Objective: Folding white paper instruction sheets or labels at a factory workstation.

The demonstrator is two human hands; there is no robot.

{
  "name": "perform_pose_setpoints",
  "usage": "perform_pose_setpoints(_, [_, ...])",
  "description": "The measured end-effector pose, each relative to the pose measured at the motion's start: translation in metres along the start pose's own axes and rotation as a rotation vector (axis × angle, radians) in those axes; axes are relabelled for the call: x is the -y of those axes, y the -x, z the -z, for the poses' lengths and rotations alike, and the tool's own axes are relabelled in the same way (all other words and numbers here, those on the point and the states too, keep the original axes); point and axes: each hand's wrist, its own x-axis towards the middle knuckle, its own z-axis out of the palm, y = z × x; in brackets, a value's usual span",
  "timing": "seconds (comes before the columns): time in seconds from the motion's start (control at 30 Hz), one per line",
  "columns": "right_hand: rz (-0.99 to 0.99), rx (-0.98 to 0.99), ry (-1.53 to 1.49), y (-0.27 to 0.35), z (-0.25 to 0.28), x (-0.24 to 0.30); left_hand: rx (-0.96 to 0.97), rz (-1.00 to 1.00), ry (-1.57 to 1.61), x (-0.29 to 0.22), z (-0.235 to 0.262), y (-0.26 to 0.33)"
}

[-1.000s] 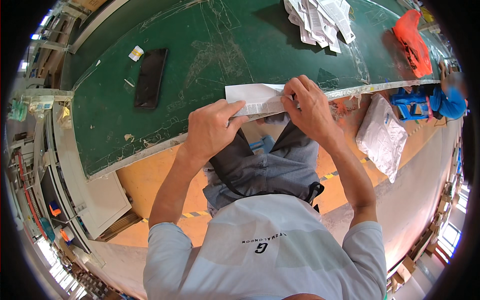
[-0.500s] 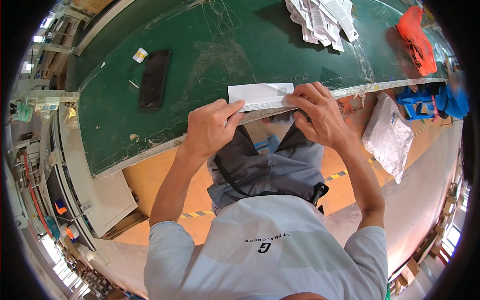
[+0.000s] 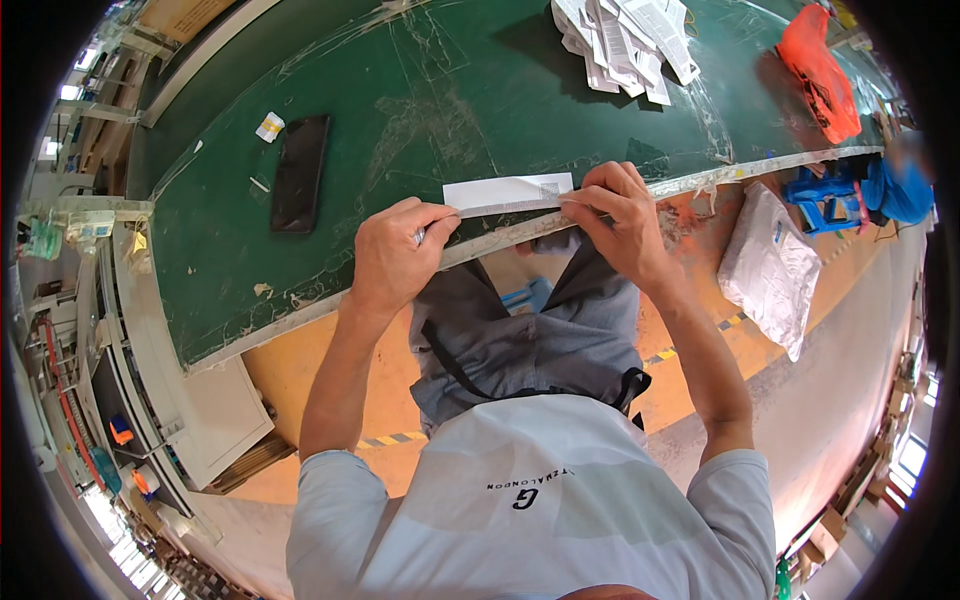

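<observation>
A printed paper sheet (image 3: 508,192), white with fine print and folded into a narrow strip, is stretched between my hands at the bench's near edge. Thumb and fingers of my left hand (image 3: 402,245) pinch its left end; a ring shows on one finger. At the right end, my right hand (image 3: 622,215) pinches the strip the same way. The sheet's far side rests on or just above the green bench top (image 3: 400,150); I cannot tell if it touches. Its lower edge curls up toward me along the fold.
A black phone-like slab (image 3: 300,175) and a small white-yellow packet (image 3: 270,127) lie to the left. A loose heap of printed papers (image 3: 625,45) is at the far right, near a red plastic bag (image 3: 820,80). A silvery bag (image 3: 770,265) and blue items (image 3: 830,198) are beyond the bench edge.
The paper has become narrower as its near part is folded over. Both hands still pinch its ends. The whole view has shifted slightly.
</observation>
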Motion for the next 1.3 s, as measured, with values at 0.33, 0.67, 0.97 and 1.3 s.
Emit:
perform_pose_setpoints(0.33, [-0.139,-0.114,0.182,-0.001,-0.019,0.015,-0.092,0.104,-0.114,-0.008,-0.015,-0.005])
perform_pose_setpoints(0.67, [0.073,-0.182,0.125,0.017,-0.015,0.0,0.016,-0.028,-0.056,0.003,0.001,-0.003])
perform_pose_setpoints(0.97, [-0.047,-0.229,0.139,0.012,-0.021,0.009,0.006,0.077,-0.086,-0.001,-0.005,-0.009])
perform_pose_setpoints(1.3, [-0.199,-0.275,0.193,0.003,-0.029,0.025,0.053,0.152,-0.271,-0.012,-0.009,-0.019])
